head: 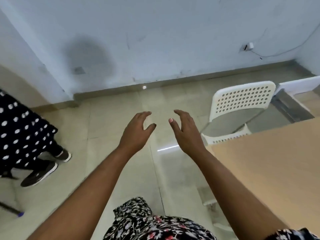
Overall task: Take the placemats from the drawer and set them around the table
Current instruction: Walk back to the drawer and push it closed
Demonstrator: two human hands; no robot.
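No placemat or drawer shows in this view, so where the placemats lie cannot be told. The nearest task thing in sight is the table (270, 170), its pale wooden top filling the lower right, one corner pointing toward the middle of the picture.

Both arms reach forward over the floor. The left hand (136, 134) and the right hand (186, 134) hang near each other, palms turned inward, fingers loosely curved and spread, grasping nothing (they touch neither each other nor the table). The right forearm passes just beside the table's left edge.

Behind the table corner stands a white chair (242, 101) with a perforated back, its seat tucked partly under the tabletop. Past it, at the right edge, is a white frame over a metal rail (292, 108).

The floor (110, 122) is glossy beige tile, meeting a pale blue wall (155, 40). On the left stands another person in a dark dotted garment (20, 132) and black shoes (39, 174). A floral garment (147, 222) shows at the bottom.
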